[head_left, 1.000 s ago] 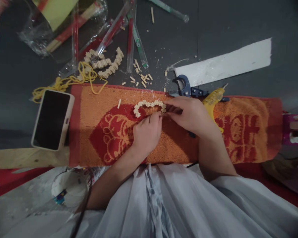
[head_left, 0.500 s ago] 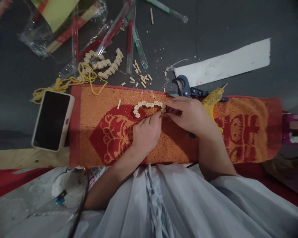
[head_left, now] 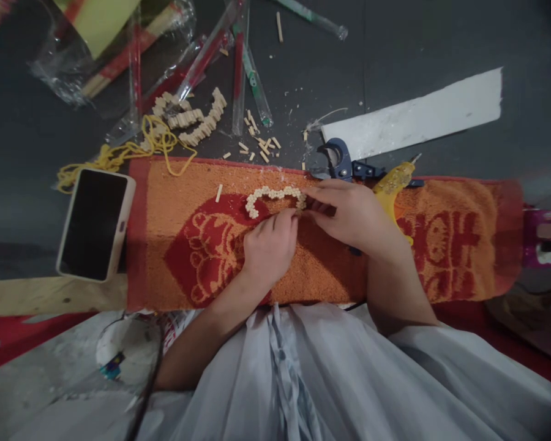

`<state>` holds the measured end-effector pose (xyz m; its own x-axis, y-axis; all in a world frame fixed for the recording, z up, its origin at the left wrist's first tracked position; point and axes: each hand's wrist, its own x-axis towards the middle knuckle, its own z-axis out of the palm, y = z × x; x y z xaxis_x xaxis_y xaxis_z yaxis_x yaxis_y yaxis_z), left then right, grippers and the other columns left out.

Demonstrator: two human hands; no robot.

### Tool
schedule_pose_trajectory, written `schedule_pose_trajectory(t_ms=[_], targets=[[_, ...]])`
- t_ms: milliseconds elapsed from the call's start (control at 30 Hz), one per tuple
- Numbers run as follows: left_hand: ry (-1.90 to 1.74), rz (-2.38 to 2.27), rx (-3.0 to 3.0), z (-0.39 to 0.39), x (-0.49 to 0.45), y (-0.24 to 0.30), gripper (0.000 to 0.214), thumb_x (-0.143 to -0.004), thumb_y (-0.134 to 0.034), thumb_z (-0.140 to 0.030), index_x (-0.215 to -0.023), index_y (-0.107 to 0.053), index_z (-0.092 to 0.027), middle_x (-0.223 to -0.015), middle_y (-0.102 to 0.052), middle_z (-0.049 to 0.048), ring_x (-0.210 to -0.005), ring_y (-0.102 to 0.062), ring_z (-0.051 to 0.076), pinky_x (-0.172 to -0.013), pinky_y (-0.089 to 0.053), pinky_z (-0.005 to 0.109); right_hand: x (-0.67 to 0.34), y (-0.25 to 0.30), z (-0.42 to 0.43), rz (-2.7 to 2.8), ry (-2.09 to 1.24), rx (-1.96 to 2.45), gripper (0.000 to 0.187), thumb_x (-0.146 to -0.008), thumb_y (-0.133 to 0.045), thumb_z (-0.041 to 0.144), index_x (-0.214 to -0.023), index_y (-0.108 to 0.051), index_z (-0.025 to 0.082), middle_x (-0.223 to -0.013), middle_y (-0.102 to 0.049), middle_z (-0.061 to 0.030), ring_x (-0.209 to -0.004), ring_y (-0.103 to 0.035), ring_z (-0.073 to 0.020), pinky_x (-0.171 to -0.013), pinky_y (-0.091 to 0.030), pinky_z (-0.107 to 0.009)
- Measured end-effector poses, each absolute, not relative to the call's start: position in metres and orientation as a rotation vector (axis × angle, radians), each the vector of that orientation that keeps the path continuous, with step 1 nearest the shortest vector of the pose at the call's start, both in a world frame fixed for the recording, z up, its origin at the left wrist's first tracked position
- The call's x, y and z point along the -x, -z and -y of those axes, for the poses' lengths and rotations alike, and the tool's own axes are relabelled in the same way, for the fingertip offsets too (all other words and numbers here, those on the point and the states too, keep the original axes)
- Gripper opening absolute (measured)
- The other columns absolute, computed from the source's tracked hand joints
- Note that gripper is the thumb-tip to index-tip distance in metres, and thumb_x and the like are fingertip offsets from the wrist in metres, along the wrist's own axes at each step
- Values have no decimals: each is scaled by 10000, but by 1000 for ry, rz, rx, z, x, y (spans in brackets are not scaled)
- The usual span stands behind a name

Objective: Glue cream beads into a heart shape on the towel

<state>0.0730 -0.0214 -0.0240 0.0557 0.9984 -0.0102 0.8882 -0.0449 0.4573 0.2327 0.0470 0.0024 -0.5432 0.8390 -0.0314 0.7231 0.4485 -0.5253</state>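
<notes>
A curved strip of short wooden sticks set side by side [head_left: 275, 193] stands on the orange and red towel [head_left: 165, 202], its cut ends facing up. Its right end is pinched by my right hand [head_left: 346, 211], thumb and forefinger around it. My left hand [head_left: 270, 242] is closed just below, fingertips against the same right end; they partly hide it. One loose stick [head_left: 219, 193] lies on the towel to the left. Beyond my right hand are a dark blue cutter [head_left: 337, 159] and a yellow glue gun [head_left: 390, 184].
A phone [head_left: 96, 223] lies left of the towel, near yellow cord [head_left: 105, 162]. More curved stick strips [head_left: 206, 125], small cut sticks [head_left: 266, 146], clear tubes [head_left: 239, 79] and plastic wrapping [head_left: 59, 67] lie at the back. A white board strip [head_left: 413, 113] is at the back right.
Almost nothing differs. The view has shifted very slightly, and both hands stay at the right end of the stick strip.
</notes>
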Motion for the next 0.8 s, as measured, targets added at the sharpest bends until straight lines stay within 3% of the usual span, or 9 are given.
schedule_pose_trajectory(t_ms=[600,800], targets=[[-539,-1888,-2066,24,-72,29,308,-972,-432,-222,-1120,-698,-178,-876,-767,79,-751,-711,181,-667,-504,275,-227,-5,-46,2484,-681,1409,152,-831,-675,272,-962,-714,207,-912,-693,-64,-832,-648,-226,-699,-455,-302],[-588,-1913,-2211,33,-68,25,241,-925,-454,-154,-970,-687,-193,-743,-732,25,-668,-676,155,-614,-442,269,-224,-6,-44,2520,-632,1444,165,-812,-673,257,-960,-710,194,-897,-693,-66,-821,-642,-221,-679,-439,-290]])
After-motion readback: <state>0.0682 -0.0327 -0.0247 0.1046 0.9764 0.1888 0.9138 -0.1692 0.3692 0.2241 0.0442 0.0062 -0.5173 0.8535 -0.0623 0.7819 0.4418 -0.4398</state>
